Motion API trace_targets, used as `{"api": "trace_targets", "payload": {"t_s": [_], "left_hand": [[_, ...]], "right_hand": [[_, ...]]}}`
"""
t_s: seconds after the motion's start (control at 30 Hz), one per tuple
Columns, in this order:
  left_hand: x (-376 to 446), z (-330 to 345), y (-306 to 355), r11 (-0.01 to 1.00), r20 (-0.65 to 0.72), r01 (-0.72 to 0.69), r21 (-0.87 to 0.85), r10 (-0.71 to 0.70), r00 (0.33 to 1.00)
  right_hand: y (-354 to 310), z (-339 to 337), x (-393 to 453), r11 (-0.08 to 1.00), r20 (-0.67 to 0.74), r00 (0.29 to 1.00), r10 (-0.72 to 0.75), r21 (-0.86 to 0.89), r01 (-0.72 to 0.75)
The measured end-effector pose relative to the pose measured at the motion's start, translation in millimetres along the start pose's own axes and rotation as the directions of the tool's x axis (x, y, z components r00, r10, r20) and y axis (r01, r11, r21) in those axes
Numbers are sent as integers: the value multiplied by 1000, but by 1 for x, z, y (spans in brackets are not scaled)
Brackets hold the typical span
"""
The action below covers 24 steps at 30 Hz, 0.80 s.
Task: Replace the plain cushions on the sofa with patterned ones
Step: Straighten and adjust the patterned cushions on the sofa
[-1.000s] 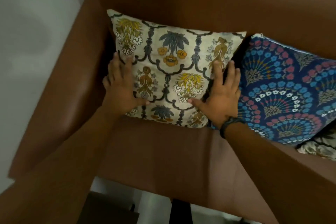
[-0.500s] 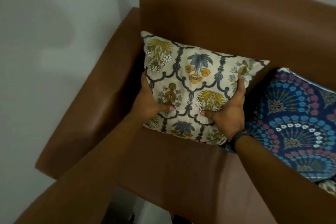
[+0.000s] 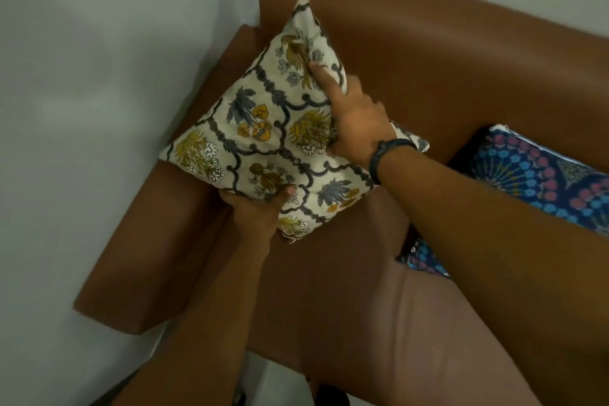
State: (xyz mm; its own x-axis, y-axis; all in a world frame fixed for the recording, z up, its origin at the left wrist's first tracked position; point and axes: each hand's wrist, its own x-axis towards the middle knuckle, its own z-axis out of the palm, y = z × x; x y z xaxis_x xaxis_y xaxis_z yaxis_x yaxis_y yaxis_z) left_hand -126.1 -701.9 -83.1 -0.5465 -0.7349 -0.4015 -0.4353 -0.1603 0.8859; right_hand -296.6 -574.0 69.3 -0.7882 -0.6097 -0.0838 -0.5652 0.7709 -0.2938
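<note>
A cream cushion [image 3: 263,128] with grey and yellow floral print is turned like a diamond, one corner pointing up against the brown sofa's backrest [image 3: 445,53]. My left hand [image 3: 257,211] grips its lower edge from beneath. My right hand [image 3: 349,112] holds its right side, forefinger stretched up along the cloth. A blue cushion [image 3: 540,175] with pink and blue fan pattern leans on the backrest to the right, partly hidden by my right forearm.
The sofa's left armrest [image 3: 138,241] runs along a pale grey wall [image 3: 82,76]. The seat [image 3: 346,300] lies below the cushions. Pale floor and dark shapes show under the seat's front edge.
The cream cushion has been lifted off the backrest and turned onto one corner. My left hand has shifted under its lower edge and my right hand up its right side.
</note>
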Motion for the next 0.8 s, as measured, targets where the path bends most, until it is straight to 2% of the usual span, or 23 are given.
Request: {"api": "trace_targets", "payload": {"t_s": [0.13,0.2,0.23,0.3,0.37,0.4,0.47,0.5,0.53,0.6,0.67,0.7,0.73,0.8], "left_hand": [[11,2,-14,996,20,-9,86,7,1000],[10,2,-14,993,26,80,84,-82,996],[4,2,-13,986,15,150,79,-151,988],[-26,10,-10,945,-94,281,170,-268,959],[-70,30,2,882,-207,359,305,-306,929],[-94,43,8,882,-196,345,321,-295,935],[-140,72,15,938,4,155,312,-164,986],[-158,86,18,951,139,7,309,-53,989],[-174,103,21,943,276,-129,307,41,960],[-193,138,32,905,528,-335,261,156,835],[-201,174,45,871,705,-443,212,178,687],[-202,191,49,853,759,-476,212,164,631],[-202,208,51,836,791,-503,220,149,593],[-200,241,50,827,817,-516,224,129,562]], "right_hand": [[12,26,-4,994,37,998,49,92,-52],[18,33,-12,971,35,993,113,206,-117],[22,36,-21,950,10,987,159,272,-155],[32,42,-51,884,-90,960,265,422,-204],[49,46,-97,804,-181,904,386,547,-234],[59,48,-122,770,-213,866,452,584,-259],[87,51,-168,704,-253,760,599,619,-349],[104,51,-188,669,-275,691,669,628,-398],[126,46,-211,624,-294,608,738,641,-447],[175,37,-249,532,-328,441,836,682,-502],[228,26,-278,442,-318,313,895,729,-522],[253,23,-290,367,-256,275,927,773,-518],[276,19,-300,293,-178,264,948,814,-502],[317,17,-315,202,-55,298,953,848,-491]]}}
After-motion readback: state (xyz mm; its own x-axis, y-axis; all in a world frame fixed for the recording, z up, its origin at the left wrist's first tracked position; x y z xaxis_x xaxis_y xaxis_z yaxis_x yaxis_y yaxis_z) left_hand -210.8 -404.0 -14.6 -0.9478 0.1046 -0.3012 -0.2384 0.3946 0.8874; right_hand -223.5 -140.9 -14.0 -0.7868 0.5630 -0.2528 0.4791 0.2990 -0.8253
